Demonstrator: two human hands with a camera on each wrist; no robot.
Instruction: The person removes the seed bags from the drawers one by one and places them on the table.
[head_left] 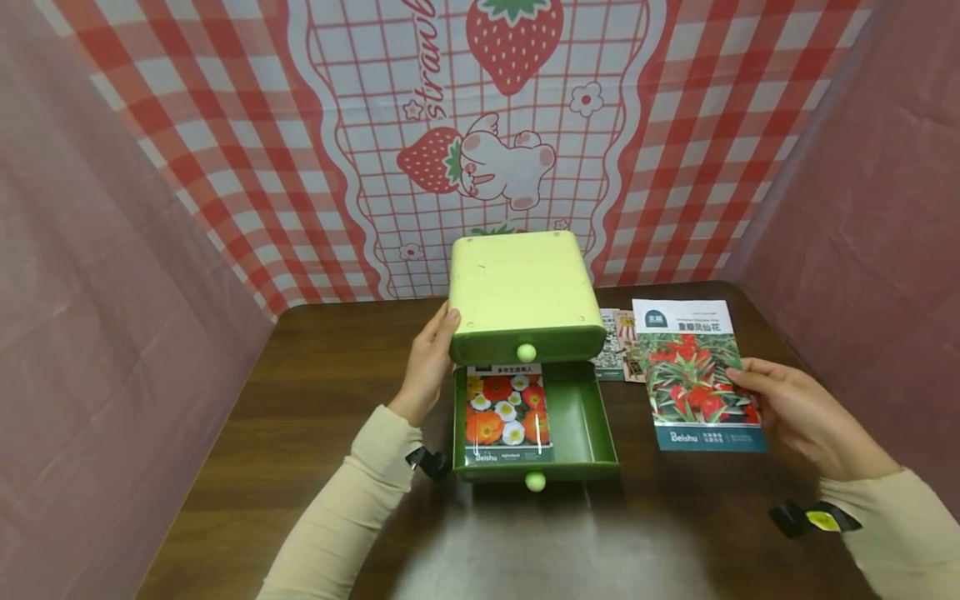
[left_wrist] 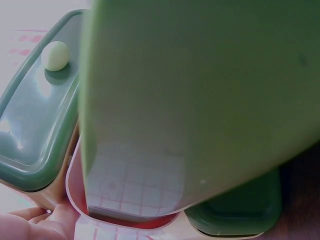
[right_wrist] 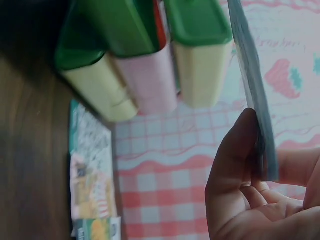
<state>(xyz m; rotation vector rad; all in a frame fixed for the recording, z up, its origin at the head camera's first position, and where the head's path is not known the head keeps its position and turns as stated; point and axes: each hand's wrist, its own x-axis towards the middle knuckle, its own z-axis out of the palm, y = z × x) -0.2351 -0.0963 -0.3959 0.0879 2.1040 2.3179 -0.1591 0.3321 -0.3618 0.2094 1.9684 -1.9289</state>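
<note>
A small desktop drawer cabinet with pale yellow and pink tiers and green drawer fronts stands mid-table. My left hand rests against its upper left side, thumb at the front corner. The middle drawer is pulled out, its green front filling much of the left wrist view. On the left of that drawer lies a seed packet with poppies. To the right of the cabinet, my right hand pinches a seed packet with red flowers by its right edge, thumb on the front. Edge-on, this packet shows in the right wrist view.
Several more packets lie on the table at the cabinet's right, partly covered by the held packet in the head view. A strawberry-print cloth hangs behind the dark wooden table. Pink cloth closes off both sides.
</note>
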